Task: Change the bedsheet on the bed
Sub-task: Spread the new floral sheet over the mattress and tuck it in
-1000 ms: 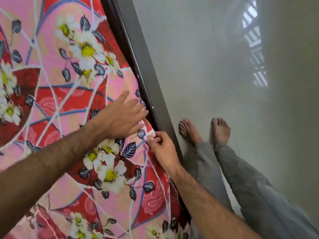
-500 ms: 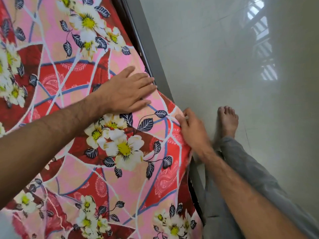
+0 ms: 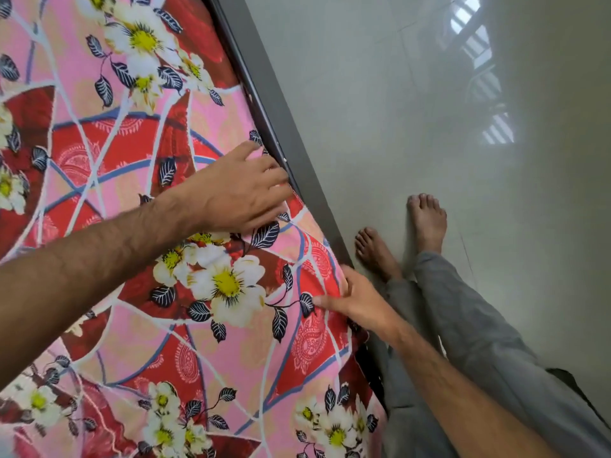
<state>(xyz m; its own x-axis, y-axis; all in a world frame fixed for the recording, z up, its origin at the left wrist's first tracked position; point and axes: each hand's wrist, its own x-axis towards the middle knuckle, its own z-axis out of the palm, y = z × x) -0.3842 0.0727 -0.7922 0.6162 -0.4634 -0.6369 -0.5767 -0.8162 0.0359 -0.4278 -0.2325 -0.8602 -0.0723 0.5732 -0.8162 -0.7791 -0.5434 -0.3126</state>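
The pink-and-red floral cotton bedsheet (image 3: pixel 139 226) covers the bed up to its dark grey frame edge (image 3: pixel 297 153). The left hand (image 3: pixel 241 190) presses flat, fingers relaxed (near that edge); the right hand (image 3: pixel 357 300), fingers straight, pushes the sheet's border down.

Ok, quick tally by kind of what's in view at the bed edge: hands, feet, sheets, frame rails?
Hands: 2, left hand and right hand, both on the sheet
Bare feet: 2, one by the rail, the other further out
Floral bedsheet: 1
Dark bed frame rail: 1
Total: 6
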